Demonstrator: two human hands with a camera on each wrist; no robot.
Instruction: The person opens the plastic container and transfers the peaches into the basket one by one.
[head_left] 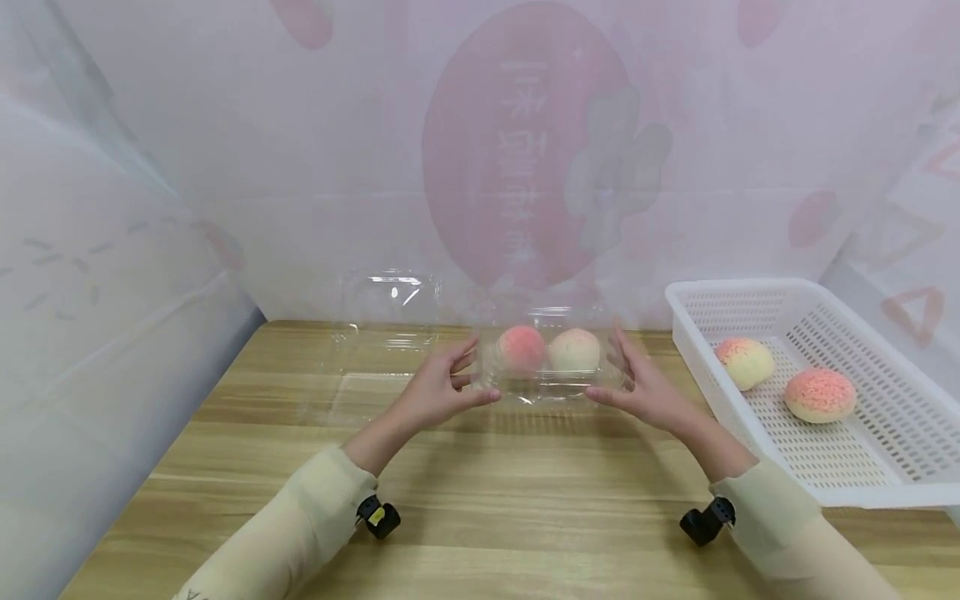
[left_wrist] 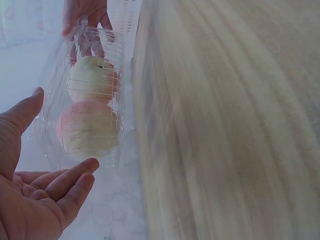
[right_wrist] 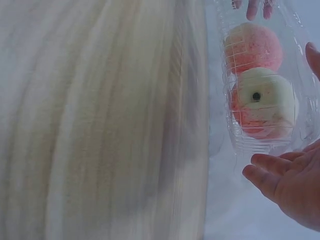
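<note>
In the head view, a clear plastic clamshell box (head_left: 551, 387) with two peaches inside is between my hands. One peach (head_left: 522, 349) is pink; the other peach (head_left: 575, 350) is paler. My left hand (head_left: 442, 385) holds the box's left end, thumb at the near side and fingers spread along the end. At the opposite end my right hand (head_left: 645, 387) holds it the same way. Both wrist views show the peaches through the ribbed clear plastic, and a dark stem hole shows on the pale peach (right_wrist: 265, 97). Exact finger contact is hard to see through the transparent walls.
A second clear plastic box (head_left: 390, 304) stands with its lid up at the table's back left. On the right is a white perforated basket (head_left: 678, 304) with two pink-and-yellow peaches (head_left: 821, 396). A printed curtain (head_left: 337, 167) hangs behind the wooden table (head_left: 480, 517).
</note>
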